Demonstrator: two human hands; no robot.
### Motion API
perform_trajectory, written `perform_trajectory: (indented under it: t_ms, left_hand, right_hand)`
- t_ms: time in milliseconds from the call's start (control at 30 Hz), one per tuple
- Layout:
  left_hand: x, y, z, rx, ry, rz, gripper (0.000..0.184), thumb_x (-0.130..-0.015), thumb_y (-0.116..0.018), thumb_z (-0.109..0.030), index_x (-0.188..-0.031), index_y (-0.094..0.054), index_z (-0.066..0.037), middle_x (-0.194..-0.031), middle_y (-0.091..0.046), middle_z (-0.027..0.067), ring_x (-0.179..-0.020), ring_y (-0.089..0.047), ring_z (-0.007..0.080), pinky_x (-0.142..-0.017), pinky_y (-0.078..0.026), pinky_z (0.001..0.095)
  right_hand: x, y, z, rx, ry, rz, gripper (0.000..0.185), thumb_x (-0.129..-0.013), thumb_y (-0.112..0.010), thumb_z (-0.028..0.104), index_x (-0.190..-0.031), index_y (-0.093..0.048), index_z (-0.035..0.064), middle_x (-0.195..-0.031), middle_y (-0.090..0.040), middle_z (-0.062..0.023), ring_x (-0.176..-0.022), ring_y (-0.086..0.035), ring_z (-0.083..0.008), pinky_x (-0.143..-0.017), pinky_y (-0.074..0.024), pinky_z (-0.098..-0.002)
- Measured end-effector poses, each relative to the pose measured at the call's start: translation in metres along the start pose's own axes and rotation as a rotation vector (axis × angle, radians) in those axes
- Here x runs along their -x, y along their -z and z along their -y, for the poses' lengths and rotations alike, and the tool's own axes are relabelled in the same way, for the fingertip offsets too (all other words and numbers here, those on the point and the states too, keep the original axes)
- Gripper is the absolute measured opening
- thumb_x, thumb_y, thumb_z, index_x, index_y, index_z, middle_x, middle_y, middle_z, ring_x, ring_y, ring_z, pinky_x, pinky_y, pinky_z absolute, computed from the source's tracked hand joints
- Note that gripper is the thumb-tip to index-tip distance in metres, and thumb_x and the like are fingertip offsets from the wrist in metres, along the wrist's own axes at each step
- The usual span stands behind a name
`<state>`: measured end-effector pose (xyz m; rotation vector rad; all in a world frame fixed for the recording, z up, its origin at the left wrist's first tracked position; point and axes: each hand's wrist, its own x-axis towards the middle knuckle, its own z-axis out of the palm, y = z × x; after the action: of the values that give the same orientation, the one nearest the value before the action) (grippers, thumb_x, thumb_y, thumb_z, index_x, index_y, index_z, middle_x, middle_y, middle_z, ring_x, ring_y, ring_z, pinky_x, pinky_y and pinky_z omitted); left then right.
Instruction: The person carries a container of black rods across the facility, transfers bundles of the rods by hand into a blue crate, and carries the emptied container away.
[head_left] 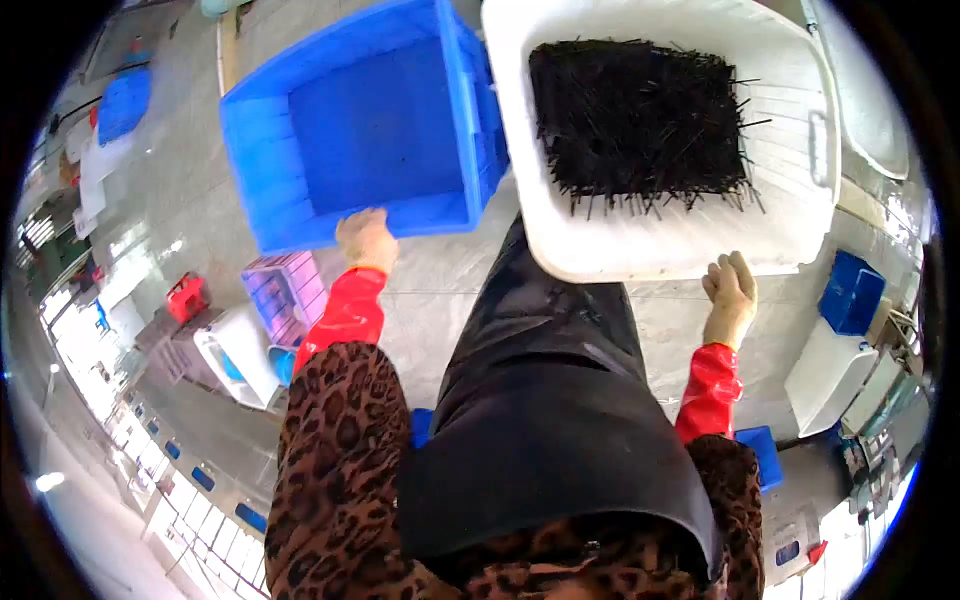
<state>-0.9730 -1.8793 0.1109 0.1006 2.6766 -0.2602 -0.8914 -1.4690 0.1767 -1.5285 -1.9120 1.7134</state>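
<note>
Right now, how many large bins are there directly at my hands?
2. The blue plastic bin is at your left hand; the white plastic bin, with thin black strips inside, is at your right hand.

Grey floor [425,325], blue bin [375,130], white bin [640,240]

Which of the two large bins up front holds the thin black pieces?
The white tub, on the right; the blue bin beside it shows none.

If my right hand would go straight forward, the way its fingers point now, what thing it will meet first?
Probably the near rim of the white tub. Your right hand overlaps it in view; whether it already touches is unclear.
</note>
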Motion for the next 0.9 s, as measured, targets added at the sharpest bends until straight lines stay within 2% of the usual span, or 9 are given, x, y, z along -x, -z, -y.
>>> perform_trajectory:
  t_ms: [100,167,233,300,433,533,633,700,900]
  left_hand:
    - [0.000,0.048,0.052,0.026,0.011,0.192,0.035,-0.060,-0.048,-0.012,-0.095,-0.052,-0.006,-0.100,-0.051,0.0129,-0.093,-0.046,0.0270,-0.080,-0.036,0.0341]
    - [0.003,0.072,0.074,0.141,-0.106,0.158,0.033,-0.061,-0.049,-0.012,-0.093,-0.053,-0.006,-0.096,-0.052,0.0125,-0.092,-0.047,0.0269,-0.081,-0.035,0.0342]
    - [0.006,0.109,0.062,0.315,-0.042,0.226,0.039,-0.061,-0.052,-0.015,-0.098,-0.050,-0.005,-0.100,-0.051,0.0144,-0.095,-0.046,0.0285,-0.084,-0.033,0.0331]
    - [0.003,0.139,0.039,0.523,-0.038,0.125,0.038,-0.065,-0.053,-0.014,-0.101,-0.049,-0.004,-0.101,-0.050,0.0149,-0.094,-0.047,0.0263,-0.083,-0.035,0.0313]
    - [-0.024,0.159,-0.056,1.104,0.076,-0.137,0.027,-0.074,-0.047,-0.008,-0.099,-0.049,0.002,-0.097,-0.052,0.0136,-0.090,-0.050,0.0191,-0.080,-0.038,0.0272]
    - [-0.080,0.117,-0.130,1.602,0.077,-0.236,0.031,-0.076,-0.049,-0.012,-0.102,-0.046,0.005,-0.102,-0.049,0.0146,-0.095,-0.047,0.0182,-0.083,-0.035,0.0270]
    - [-0.166,0.043,-0.191,1.425,0.363,-0.319,0.048,-0.074,-0.050,-0.030,-0.105,-0.042,0.006,-0.108,-0.044,0.0192,-0.103,-0.041,0.0242,-0.088,-0.029,0.0276]
    - [-0.213,0.010,-0.210,0.980,0.580,-0.139,0.056,-0.074,-0.043,-0.037,-0.113,-0.035,0.002,-0.112,-0.038,0.0219,-0.104,-0.038,0.0317,-0.089,-0.027,0.0326]
    - [-0.282,-0.083,-0.238,0.866,0.769,-0.013,0.063,-0.071,-0.042,-0.039,-0.117,-0.027,0.002,-0.113,-0.037,0.0234,-0.104,-0.037,0.0340,-0.089,-0.027,0.0341]
  right_hand:
    - [0.017,-0.060,0.026,-0.059,0.051,0.089,0.032,-0.070,-0.051,0.006,-0.101,-0.046,-0.0051,-0.091,-0.051,-0.0125,-0.077,-0.052,-0.0162,-0.067,-0.0444,-0.0240]
    - [0.021,-0.085,0.044,0.080,0.012,0.206,0.030,-0.072,-0.051,0.010,-0.099,-0.048,-0.0030,-0.090,-0.052,-0.0089,-0.077,-0.051,-0.0135,-0.067,-0.0433,-0.0227]
    - [-0.002,-0.091,0.039,0.287,0.098,0.357,0.030,-0.073,-0.051,0.012,-0.100,-0.049,-0.0017,-0.092,-0.052,-0.0076,-0.081,-0.050,-0.0128,-0.071,-0.0412,-0.0222]
    - [-0.011,-0.113,0.050,0.527,0.266,0.362,0.030,-0.075,-0.049,0.013,-0.101,-0.049,-0.0010,-0.096,-0.052,-0.0079,-0.088,-0.049,-0.0131,-0.076,-0.0379,-0.0217]
    - [-0.088,-0.155,0.026,0.685,0.224,0.555,0.037,-0.073,-0.047,0.024,-0.106,-0.046,0.0050,-0.104,-0.049,-0.0112,-0.097,-0.047,-0.0222,-0.082,-0.0357,-0.0266]
    - [-0.144,-0.194,0.023,0.925,0.525,0.672,0.042,-0.072,-0.047,0.029,-0.106,-0.045,0.0052,-0.109,-0.045,-0.0131,-0.101,-0.043,-0.0247,-0.086,-0.0324,-0.0280]
    - [-0.217,-0.230,-0.003,0.994,0.689,0.698,0.043,-0.072,-0.046,0.032,-0.105,-0.045,0.0041,-0.108,-0.045,-0.0138,-0.100,-0.043,-0.0257,-0.086,-0.0325,-0.0290]
    - [-0.264,-0.249,-0.016,1.060,0.677,0.676,0.045,-0.072,-0.045,0.034,-0.104,-0.045,0.0031,-0.107,-0.046,-0.0146,-0.099,-0.043,-0.0270,-0.085,-0.0334,-0.0308]
    - [-0.318,-0.263,-0.064,1.183,0.607,0.581,0.052,-0.071,-0.048,0.031,-0.109,-0.038,-0.0032,-0.110,-0.041,-0.0200,-0.099,-0.042,-0.0314,-0.086,-0.0320,-0.0335]
